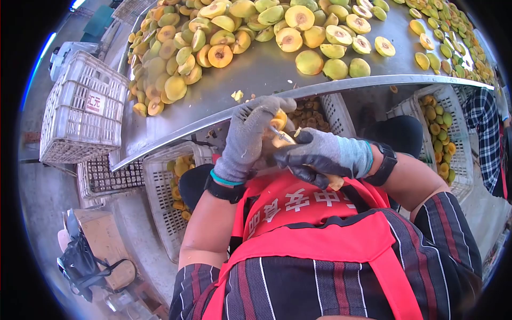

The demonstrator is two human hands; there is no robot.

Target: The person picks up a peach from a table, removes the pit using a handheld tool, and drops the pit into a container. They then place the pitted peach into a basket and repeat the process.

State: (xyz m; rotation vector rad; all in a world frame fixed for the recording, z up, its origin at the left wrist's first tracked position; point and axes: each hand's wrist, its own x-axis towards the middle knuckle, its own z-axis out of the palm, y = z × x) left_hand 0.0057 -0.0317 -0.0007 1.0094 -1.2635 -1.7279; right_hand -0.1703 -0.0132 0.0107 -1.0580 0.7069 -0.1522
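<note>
In front of the red apron (298, 213), near the metal table's edge, both gloved hands are close together. My left hand (248, 130), in a grey glove, is closed around a yellow peach half (278, 120). My right hand (320, 152), in a grey glove with dark palm and fingers, grips a pitting tool (335, 182) by its light-coloured handle. The tool's narrow metal end (274, 129) reaches up to the fruit. Dark fingers cover the middle of the handle.
Piles of halved peaches (298, 18) lie on the metal table (256, 80). Below its edge stand white crates of fruit, one at left (154, 186) and one at right (464, 154). A stacked white crate (80, 114) is at far left. Another person's checked sleeve (482, 133) shows at right.
</note>
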